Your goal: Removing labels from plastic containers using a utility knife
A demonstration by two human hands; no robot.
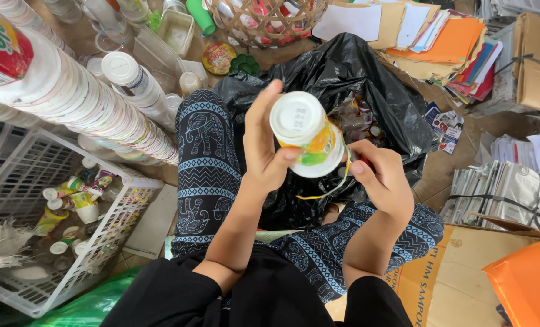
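1. A small white plastic cup [306, 134], printed in orange and green, is held at the centre of the view with its base turned toward the camera, above the open mouth of a black plastic bag [367, 79].
2. The cup is gripped by the left hand [264, 145] from its 9 o'clock side; the fingers are curled round the wall and the thumb is pressed across the near rim, so the hand is closed on the cup.
3. At the cup's 3 o'clock the right hand [382, 175] is seen with thumb and fingers pressed together at the rim. A thin yellow strip [333, 184] trails from the rim toward 5 o'clock; whether it is pinched by those fingertips cannot be told.
4. Judged from this grip, the strip is best drawn off along the rim in one steady pull while the cup is held firmly but not crushed, and kept over the bag so that loose pieces are caught.
5. At 10 o'clock a long stack of nested white cups [88, 103] is laid; at 8 o'clock a white lattice basket [124, 212] with further small cups is shown.
6. At 1 o'clock, coloured paper folders [458, 42] are piled; at 3 o'clock bundled papers [506, 194] are tied.
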